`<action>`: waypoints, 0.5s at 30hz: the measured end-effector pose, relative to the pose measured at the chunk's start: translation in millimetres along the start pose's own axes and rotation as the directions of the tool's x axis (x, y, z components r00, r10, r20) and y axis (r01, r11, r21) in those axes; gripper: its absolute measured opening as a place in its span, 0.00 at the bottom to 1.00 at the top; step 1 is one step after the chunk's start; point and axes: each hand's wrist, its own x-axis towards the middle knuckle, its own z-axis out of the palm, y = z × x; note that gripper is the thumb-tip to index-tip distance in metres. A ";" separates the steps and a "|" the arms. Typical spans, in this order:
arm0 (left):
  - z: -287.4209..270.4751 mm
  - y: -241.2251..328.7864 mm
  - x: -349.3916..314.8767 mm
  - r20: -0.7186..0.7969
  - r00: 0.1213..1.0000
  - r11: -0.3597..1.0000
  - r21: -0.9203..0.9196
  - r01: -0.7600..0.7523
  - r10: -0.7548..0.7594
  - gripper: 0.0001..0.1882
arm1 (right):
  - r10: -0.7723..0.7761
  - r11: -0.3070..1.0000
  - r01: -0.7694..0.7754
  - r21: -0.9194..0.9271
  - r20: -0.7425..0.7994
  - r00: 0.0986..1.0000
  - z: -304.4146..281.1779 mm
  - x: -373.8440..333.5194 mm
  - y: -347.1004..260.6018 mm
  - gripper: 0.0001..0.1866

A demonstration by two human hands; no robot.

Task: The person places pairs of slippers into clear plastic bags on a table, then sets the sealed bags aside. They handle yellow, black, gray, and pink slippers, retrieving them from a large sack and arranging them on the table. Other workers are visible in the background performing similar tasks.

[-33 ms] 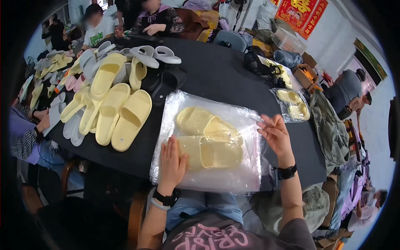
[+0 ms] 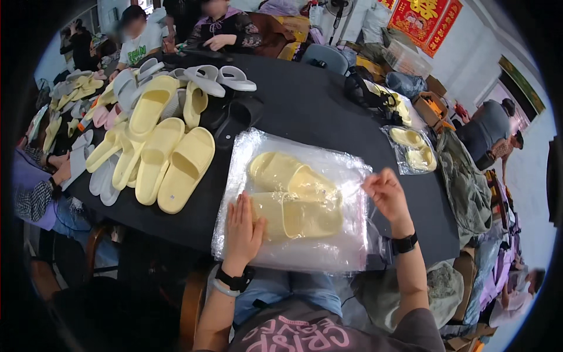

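A pair of pale yellow slide slippers (image 2: 311, 220) lies inside a clear plastic bag (image 2: 311, 255), on what looks like a stack of such bags. My left hand (image 2: 239, 226) rests flat on the bag at its left side, fingers stretched out over the heel of the nearer slipper. By the bag's right edge, my right hand (image 2: 386, 193) is raised with its fingers drawn together in a pinch. Whatever sits between those fingertips is too small to make out. Both wrists carry dark bands.
Loose yellow slippers (image 2: 186, 170) and grey slippers (image 2: 236, 78) are heaped on the black table (image 2: 293, 97) to the left. A bagged yellow pair (image 2: 413, 146) lies at the right. Green cloth (image 2: 463, 185) hangs beside the table. Several people sit or stand around.
My right hand's fingers, spread apart before, have drawn together, and the hand has dipped slightly. My left hand stays flat on the bag.
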 end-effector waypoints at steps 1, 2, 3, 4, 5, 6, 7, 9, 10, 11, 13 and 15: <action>1.0 -0.4 -0.8 0.002 1.000 1.000 0.006 -0.001 0.001 0.36 | 0.037 0.998 -0.040 0.045 0.047 0.998 -17.3 -4.5 11.2 0.12; 1.7 -1.1 -1.1 0.001 1.000 1.000 0.017 0.000 0.000 0.36 | 0.106 0.967 -0.091 -0.237 0.053 0.993 -19.3 -8.4 19.4 0.10; 0.6 -0.5 -0.9 0.004 1.000 1.000 0.021 0.001 -0.001 0.36 | 0.169 0.858 -0.128 -0.498 0.038 0.985 -17.1 -11.0 22.8 0.09; -0.4 0.9 -0.7 0.008 1.000 1.000 0.024 0.000 0.000 0.36 | 0.249 0.731 -0.112 -0.673 0.110 0.962 -18.4 -10.4 21.0 0.09; -0.5 2.8 -0.8 0.013 1.000 1.000 0.025 -0.002 0.001 0.36 | 0.160 0.709 0.037 -0.704 0.212 0.964 -15.9 -8.6 26.7 0.10; -0.9 2.5 -2.0 0.010 1.000 1.000 0.029 0.005 -0.005 0.36 | 0.204 0.624 0.091 -0.776 0.274 0.940 -7.2 0.1 25.5 0.09; 0.2 1.3 -1.7 0.010 1.000 0.999 0.034 0.004 -0.005 0.36 | 0.246 0.532 0.152 -0.833 0.324 0.914 5.3 8.5 20.6 0.10; 2.5 0.4 -2.2 0.018 1.000 0.999 0.045 0.000 0.000 0.36 | 0.165 0.471 0.410 -0.781 0.535 0.829 43.6 24.8 19.3 0.13; 2.8 0.8 -0.9 0.021 1.000 0.999 0.050 -0.011 0.010 0.36 | 0.126 0.420 0.534 -0.734 0.630 0.767 59.3 33.7 18.3 0.14; 3.8 2.5 -0.6 0.025 0.999 0.998 0.055 -0.021 0.020 0.36 | 0.077 0.341 0.627 -0.700 0.686 0.723 64.4 37.0 26.2 0.14; 5.3 -0.6 -1.7 0.054 0.999 0.996 0.087 0.002 -0.007 0.36 | -0.021 0.156 0.801 -0.578 0.808 0.588 75.1 52.3 54.3 0.13; -0.1 -2.0 -2.5 0.045 0.999 0.997 0.076 0.012 -0.015 0.36 | 0.311 0.176 0.696 -0.697 0.710 0.632 111.5 63.7 35.2 0.16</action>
